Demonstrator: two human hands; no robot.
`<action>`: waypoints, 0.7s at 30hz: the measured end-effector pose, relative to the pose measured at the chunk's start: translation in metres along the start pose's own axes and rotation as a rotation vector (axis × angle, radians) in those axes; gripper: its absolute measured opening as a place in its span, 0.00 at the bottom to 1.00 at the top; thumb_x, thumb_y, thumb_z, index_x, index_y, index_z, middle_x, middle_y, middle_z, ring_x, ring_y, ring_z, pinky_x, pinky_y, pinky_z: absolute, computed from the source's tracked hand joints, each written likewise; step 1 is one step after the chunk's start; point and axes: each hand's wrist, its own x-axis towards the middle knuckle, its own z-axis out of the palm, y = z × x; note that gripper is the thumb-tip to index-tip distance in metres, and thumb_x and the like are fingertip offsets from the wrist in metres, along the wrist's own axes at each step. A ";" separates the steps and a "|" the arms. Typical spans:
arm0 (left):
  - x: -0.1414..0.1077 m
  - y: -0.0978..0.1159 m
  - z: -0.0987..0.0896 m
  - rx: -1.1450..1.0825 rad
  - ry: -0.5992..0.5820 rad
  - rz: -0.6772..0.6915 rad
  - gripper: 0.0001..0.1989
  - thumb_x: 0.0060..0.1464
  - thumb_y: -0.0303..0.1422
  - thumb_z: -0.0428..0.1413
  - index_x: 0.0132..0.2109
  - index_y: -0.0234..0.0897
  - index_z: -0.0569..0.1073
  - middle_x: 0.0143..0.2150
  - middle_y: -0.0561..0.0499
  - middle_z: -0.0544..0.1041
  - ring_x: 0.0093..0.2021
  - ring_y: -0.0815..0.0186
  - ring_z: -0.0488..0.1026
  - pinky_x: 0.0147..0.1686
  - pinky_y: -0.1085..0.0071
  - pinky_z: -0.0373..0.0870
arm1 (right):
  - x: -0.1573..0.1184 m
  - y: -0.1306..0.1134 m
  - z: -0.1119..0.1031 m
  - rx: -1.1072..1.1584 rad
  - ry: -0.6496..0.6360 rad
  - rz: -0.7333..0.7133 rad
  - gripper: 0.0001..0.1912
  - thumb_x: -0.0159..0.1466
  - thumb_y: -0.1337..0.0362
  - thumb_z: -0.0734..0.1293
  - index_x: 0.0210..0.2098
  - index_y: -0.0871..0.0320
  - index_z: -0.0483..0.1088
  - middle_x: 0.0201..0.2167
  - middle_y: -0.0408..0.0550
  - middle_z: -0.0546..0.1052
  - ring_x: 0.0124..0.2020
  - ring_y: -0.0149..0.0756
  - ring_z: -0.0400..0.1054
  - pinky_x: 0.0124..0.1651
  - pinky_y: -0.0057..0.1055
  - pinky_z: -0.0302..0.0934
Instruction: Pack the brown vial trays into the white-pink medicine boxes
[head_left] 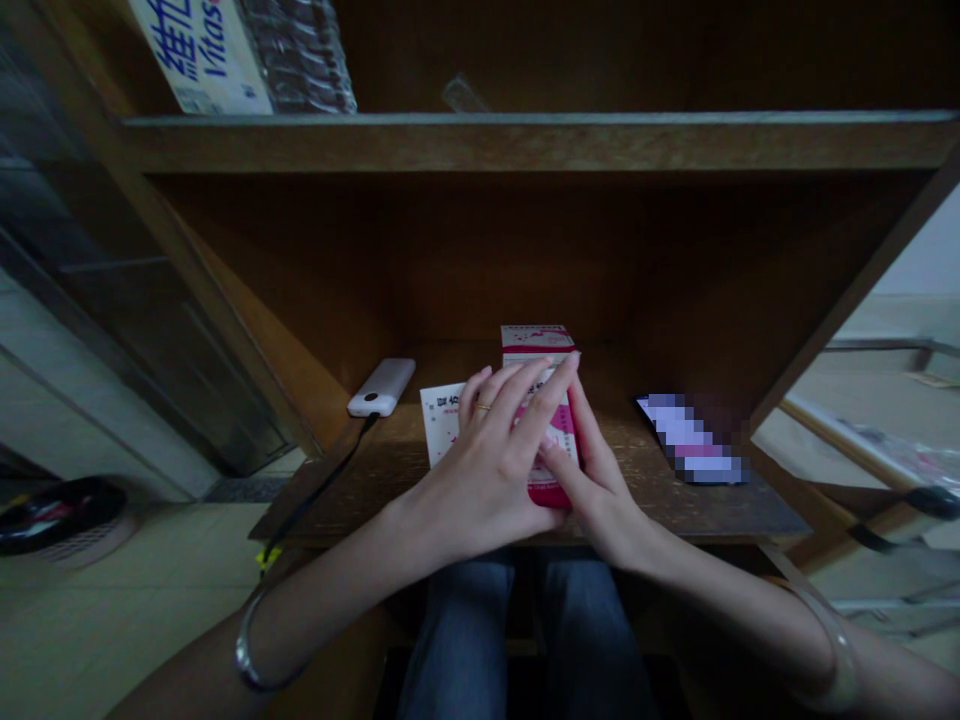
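Observation:
A pink-and-white printed carton (568, 425) lies at the front of the wooden shelf, partly covered by both hands. My left hand (499, 465) spreads across its face, fingers reaching toward its far edge and a ring on one finger. Along the right side, my right hand (596, 490) grips the carton, thumb on the face and fingers by the edge. The fingertips of both hands meet near the top right corner. Just behind is another pink-and-white printed piece (536, 338), its lower part hidden by my fingers.
A white power bank (384, 387) with a black cable (322, 495) lies at left. On the right rests a phone (690, 440) with its screen lit and blurred. Above, a shelf board (525, 145) bears a Vitasoy carton (202, 55). A waste bin (82, 535) stands on the floor.

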 end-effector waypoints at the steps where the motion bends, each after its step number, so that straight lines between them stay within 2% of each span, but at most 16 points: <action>1: 0.000 -0.002 -0.001 0.002 0.012 -0.015 0.50 0.47 0.37 0.64 0.70 0.31 0.48 0.68 0.33 0.62 0.69 0.50 0.58 0.68 0.52 0.47 | 0.003 -0.002 0.000 0.045 0.037 0.016 0.36 0.67 0.54 0.65 0.71 0.39 0.48 0.73 0.39 0.51 0.74 0.42 0.43 0.74 0.48 0.40; 5: -0.001 -0.018 0.000 0.031 0.163 -0.152 0.54 0.45 0.42 0.67 0.72 0.36 0.46 0.73 0.31 0.53 0.73 0.45 0.49 0.69 0.44 0.41 | 0.022 -0.014 -0.011 0.216 0.224 0.051 0.38 0.64 0.54 0.68 0.70 0.46 0.52 0.68 0.47 0.63 0.67 0.44 0.59 0.69 0.50 0.53; 7: 0.001 -0.029 0.007 -0.109 0.208 -0.263 0.55 0.47 0.43 0.67 0.72 0.36 0.43 0.74 0.30 0.48 0.73 0.44 0.48 0.68 0.42 0.47 | 0.036 -0.019 -0.022 0.258 0.274 0.065 0.36 0.63 0.55 0.68 0.68 0.47 0.54 0.65 0.46 0.67 0.64 0.44 0.63 0.68 0.50 0.54; 8: 0.004 -0.034 0.013 -0.235 0.212 -0.311 0.54 0.49 0.43 0.66 0.72 0.35 0.42 0.73 0.29 0.48 0.72 0.46 0.51 0.66 0.43 0.52 | 0.044 -0.021 -0.028 0.283 0.270 0.094 0.34 0.63 0.55 0.68 0.66 0.47 0.56 0.64 0.45 0.68 0.62 0.44 0.66 0.67 0.50 0.56; 10: 0.016 -0.044 0.026 -0.538 0.206 -0.342 0.48 0.55 0.41 0.62 0.72 0.34 0.42 0.70 0.31 0.58 0.68 0.53 0.62 0.64 0.50 0.62 | 0.065 -0.022 -0.039 0.331 0.216 0.156 0.29 0.63 0.57 0.68 0.62 0.48 0.62 0.60 0.46 0.73 0.57 0.43 0.71 0.63 0.49 0.62; 11: 0.024 -0.049 0.033 -0.653 0.246 -0.357 0.46 0.56 0.39 0.61 0.71 0.33 0.42 0.69 0.32 0.61 0.66 0.57 0.65 0.63 0.52 0.64 | 0.077 -0.021 -0.045 0.353 0.196 0.171 0.25 0.62 0.57 0.69 0.58 0.49 0.64 0.56 0.47 0.76 0.53 0.43 0.74 0.60 0.48 0.66; 14: 0.055 -0.066 0.057 -0.903 0.348 -0.408 0.42 0.51 0.36 0.65 0.67 0.31 0.54 0.63 0.35 0.70 0.60 0.58 0.72 0.62 0.56 0.66 | 0.119 -0.013 -0.060 0.353 0.131 0.160 0.14 0.62 0.60 0.68 0.47 0.53 0.69 0.43 0.45 0.81 0.42 0.39 0.77 0.50 0.40 0.71; 16: 0.074 -0.081 0.075 -1.058 0.359 -0.492 0.36 0.48 0.36 0.66 0.61 0.31 0.62 0.58 0.37 0.74 0.55 0.58 0.75 0.58 0.57 0.70 | 0.147 -0.003 -0.068 0.339 0.103 0.191 0.10 0.61 0.66 0.68 0.42 0.55 0.69 0.37 0.43 0.81 0.37 0.36 0.76 0.46 0.35 0.71; 18: 0.087 -0.097 0.094 -1.110 0.366 -0.574 0.29 0.50 0.37 0.65 0.56 0.30 0.67 0.54 0.37 0.77 0.52 0.57 0.77 0.56 0.57 0.72 | 0.170 0.010 -0.074 0.324 0.119 0.261 0.07 0.60 0.71 0.66 0.38 0.57 0.69 0.31 0.42 0.79 0.30 0.34 0.74 0.39 0.32 0.71; 21: 0.096 -0.120 0.122 -1.081 0.391 -0.647 0.28 0.48 0.37 0.66 0.53 0.31 0.69 0.53 0.36 0.78 0.52 0.55 0.76 0.56 0.55 0.70 | 0.191 0.035 -0.078 0.318 0.138 0.296 0.08 0.59 0.75 0.64 0.36 0.57 0.68 0.28 0.42 0.78 0.27 0.32 0.72 0.35 0.28 0.68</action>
